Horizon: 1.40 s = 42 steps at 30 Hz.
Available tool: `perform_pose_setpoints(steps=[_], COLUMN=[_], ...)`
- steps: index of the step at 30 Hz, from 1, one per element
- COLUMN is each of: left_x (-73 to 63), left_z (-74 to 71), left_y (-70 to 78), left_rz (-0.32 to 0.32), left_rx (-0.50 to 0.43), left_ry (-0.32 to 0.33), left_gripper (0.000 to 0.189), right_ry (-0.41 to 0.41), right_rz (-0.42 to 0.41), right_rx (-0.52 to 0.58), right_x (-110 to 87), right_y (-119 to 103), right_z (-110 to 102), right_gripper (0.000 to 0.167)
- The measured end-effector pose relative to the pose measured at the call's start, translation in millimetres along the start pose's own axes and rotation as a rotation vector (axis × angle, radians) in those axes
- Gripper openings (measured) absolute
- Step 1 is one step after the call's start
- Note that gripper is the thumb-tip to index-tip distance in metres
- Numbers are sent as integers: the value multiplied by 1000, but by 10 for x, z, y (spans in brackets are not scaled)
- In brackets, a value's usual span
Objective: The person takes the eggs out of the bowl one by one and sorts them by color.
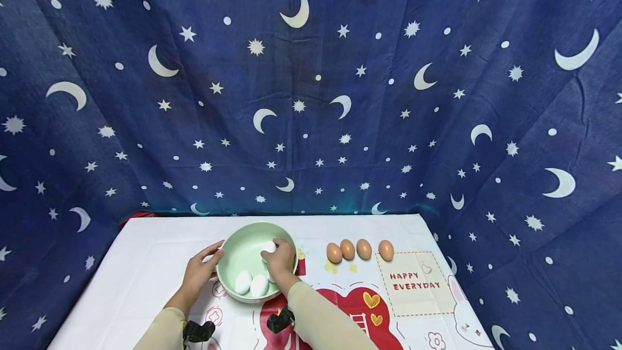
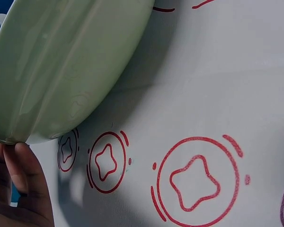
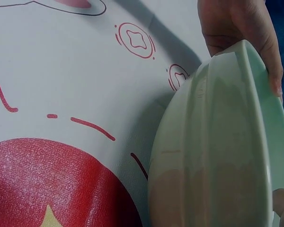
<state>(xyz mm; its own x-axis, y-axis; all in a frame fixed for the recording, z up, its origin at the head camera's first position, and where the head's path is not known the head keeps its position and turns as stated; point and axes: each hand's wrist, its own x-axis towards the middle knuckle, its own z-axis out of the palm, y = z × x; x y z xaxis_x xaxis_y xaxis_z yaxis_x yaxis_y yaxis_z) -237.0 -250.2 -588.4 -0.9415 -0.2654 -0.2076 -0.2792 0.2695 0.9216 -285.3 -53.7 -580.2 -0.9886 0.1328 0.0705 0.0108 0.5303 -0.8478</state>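
Observation:
A pale green bowl (image 1: 243, 247) stands on the table in the head view. My left hand (image 1: 198, 271) grips its left side, thumb over the rim; in the left wrist view, fingers (image 2: 26, 177) touch the bowl's edge (image 2: 61, 71). Reaching in from the right, my right hand (image 1: 283, 261) holds a white egg (image 1: 268, 247) inside the bowl. Two more white eggs, one (image 1: 243, 282) beside the other (image 1: 259, 285), lie at the bowl's near side. Another white shape (image 1: 270, 277) is mostly hidden behind the right hand. The right wrist view shows mainly the bowl's outer wall (image 3: 208, 142).
Several brown eggs (image 1: 364, 249) lie in a loose row on the table, right of the bowl. A white printed cloth (image 1: 160, 263) covers the table. Behind and beside it hangs a dark blue curtain (image 1: 311, 123) with moons and stars.

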Motion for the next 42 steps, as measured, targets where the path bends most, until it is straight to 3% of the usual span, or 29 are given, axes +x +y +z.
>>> perform_pose_setpoints(steps=[10, 22, 30, 42], left_x=[11, 36, 40, 47], left_z=[5, 18, 5, 13], left_y=[-5, -23, -33, -16], left_rz=[-6, -5, -4, -3], left_rx=[-18, 0, -15, -19], left_ry=[-6, 5, 5, -4], left_gripper=[51, 53, 53, 55], right_ry=[-2, -24, -59, -190], right_rz=[33, 2, 7, 53], right_rx=[11, 42, 183, 427], right_x=[-24, -75, -203, -344], right_y=[-30, -96, -125, -73], right_z=[-10, -108, -219, -455], right_gripper=[40, 40, 40, 43])
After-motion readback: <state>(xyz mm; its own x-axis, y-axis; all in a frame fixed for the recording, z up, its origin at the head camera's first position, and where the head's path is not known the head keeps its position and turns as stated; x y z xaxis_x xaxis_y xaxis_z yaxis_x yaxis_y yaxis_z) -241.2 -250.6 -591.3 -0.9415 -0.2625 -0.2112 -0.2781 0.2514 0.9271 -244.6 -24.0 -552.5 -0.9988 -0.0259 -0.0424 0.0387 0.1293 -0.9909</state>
